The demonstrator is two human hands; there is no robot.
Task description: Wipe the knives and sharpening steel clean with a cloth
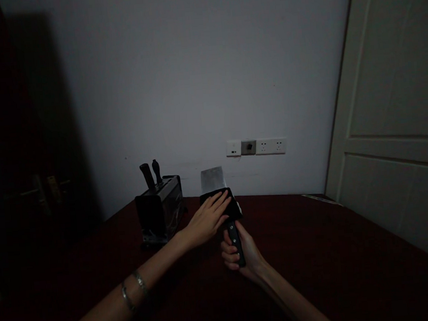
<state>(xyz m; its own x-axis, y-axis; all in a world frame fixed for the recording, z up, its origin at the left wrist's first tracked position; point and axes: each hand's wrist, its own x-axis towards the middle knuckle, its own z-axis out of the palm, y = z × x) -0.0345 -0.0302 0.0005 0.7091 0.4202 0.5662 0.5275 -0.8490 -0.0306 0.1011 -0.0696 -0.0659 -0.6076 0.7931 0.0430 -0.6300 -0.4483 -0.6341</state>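
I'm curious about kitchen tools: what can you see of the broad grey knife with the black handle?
This broad grey knife has a metal-looking blade with a squared end, and a black handle with shiny rivets. It appears raised over the dark red-brown table, its blade pointing away from the person. The right hand grips the handle; the left hand lies on a black, cloth-like piece over the blade's base.

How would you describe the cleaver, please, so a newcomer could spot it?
Find the dark red table, then the black knife block. To its right, the right hand grips the cleaver, whose broad grey blade shows; the block's tools show only handles.
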